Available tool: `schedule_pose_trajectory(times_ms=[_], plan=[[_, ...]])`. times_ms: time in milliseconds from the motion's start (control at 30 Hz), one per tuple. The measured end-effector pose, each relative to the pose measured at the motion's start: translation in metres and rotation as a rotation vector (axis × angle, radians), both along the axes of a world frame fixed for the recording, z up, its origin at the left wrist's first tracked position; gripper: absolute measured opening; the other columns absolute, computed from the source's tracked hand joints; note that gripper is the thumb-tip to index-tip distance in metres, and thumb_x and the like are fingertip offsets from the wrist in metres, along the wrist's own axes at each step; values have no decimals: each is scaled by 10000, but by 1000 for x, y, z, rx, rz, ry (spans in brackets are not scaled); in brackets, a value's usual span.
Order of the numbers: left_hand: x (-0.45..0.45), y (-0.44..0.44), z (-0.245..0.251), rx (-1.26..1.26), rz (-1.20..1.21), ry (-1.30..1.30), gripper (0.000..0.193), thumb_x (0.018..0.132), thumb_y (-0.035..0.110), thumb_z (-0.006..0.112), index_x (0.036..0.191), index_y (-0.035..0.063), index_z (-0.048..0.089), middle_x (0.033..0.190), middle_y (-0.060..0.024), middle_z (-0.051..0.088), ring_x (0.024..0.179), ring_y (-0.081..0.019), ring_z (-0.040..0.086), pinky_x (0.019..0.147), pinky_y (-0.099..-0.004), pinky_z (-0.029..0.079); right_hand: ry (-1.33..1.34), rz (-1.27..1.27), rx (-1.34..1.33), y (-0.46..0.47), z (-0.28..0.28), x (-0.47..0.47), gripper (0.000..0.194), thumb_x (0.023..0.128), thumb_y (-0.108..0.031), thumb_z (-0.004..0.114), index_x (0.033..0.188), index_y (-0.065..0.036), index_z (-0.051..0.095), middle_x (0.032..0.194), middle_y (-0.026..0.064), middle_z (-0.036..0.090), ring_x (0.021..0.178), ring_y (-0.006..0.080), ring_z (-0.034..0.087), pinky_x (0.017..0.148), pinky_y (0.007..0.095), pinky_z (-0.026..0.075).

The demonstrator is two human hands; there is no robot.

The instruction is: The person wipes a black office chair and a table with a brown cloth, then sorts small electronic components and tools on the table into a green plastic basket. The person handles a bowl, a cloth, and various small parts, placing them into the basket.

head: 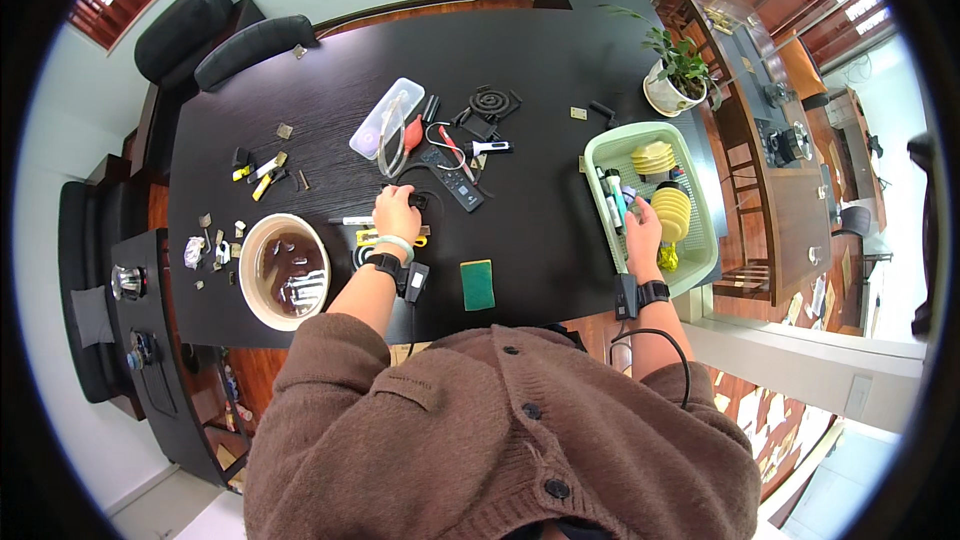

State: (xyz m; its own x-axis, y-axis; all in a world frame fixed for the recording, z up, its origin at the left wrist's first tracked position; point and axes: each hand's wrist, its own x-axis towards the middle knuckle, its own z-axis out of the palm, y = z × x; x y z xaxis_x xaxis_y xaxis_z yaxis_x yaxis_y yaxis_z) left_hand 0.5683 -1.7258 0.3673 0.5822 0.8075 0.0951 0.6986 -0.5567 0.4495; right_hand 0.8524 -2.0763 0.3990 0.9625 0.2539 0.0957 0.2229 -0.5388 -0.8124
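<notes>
My left hand [397,214] is low over the dark table, fingers closed around a small black object [418,201] that is partly hidden. A thin black cable runs beside it. Under and next to that hand lie a white marker [357,221] and a yellow utility knife [367,237]. My right hand [643,236] reaches into a light green plastic basket [701,259]. Its fingertips are at a small lilac item [628,195]; whether they grip it is unclear. Beside them in the basket are a teal-and-white tube [616,191] and a yellow ribbed object [671,214].
A cream bucket of dark water [247,270] stands left. Ahead lie a clear plastic box [405,94], a red rubber bulb [413,133], a black remote control [459,187], a flashlight [491,148] and a black coil [489,100]. A green scouring pad [478,285] lies near me; a potted plant [670,94] stands back right.
</notes>
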Motion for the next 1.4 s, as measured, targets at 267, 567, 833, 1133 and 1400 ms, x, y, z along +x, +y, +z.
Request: schedule_pose_trajectory(times_ms=[267, 567, 833, 1133, 1400], plan=[[-8, 32, -3, 183, -241, 376, 214, 846, 147, 586, 1032, 169, 688, 1114, -57, 566, 1184, -276, 479, 949, -454, 408, -270, 51, -17, 35, 29, -22, 327, 813, -5, 640, 1136, -55, 640, 1272, 159, 509, 1153, 309, 516, 918, 359, 462], [5, 6, 20, -76, -468, 78, 161, 820, 227, 693, 924, 119, 636, 852, -93, 646, 892, -310, 645, 782, -428, 513, 199, 416, 210, 72, 29, -65, 208, 908, 1, 581, 1112, -5, 621, 974, 88, 646, 828, 165, 657, 747, 261, 539], [24, -65, 53, -205, -645, -203, 203, 767, 153, 733, 957, 94, 694, 890, -92, 618, 877, -310, 620, 755, -412, 514, 670, 697, 178, 122, 25, -117, 332, 909, -90, 656, 1218, 0, 578, 961, 82, 664, 788, 128, 650, 725, 267, 543], [-4, -46, 62, -786, -117, -576, 960, 661, -27, 795, 1487, 151, 341, 1426, -114, 410, 1303, -257, 444, 964, -432, 477, 923, 798, 361, 153, 36, -108, 298, 896, -30, 646, 1186, 21, 600, 966, 74, 661, 823, 131, 637, 777, 262, 529], [-13, -40, 59, -1379, 73, -1070, 400, 855, -49, 669, 1221, 44, 540, 1091, -97, 661, 931, -142, 654, 798, -266, 559, 939, 952, 337, 180, 23, -102, 369, 902, -32, 633, 1264, 4, 573, 1042, 77, 661, 950, 165, 652, 837, 281, 524]])
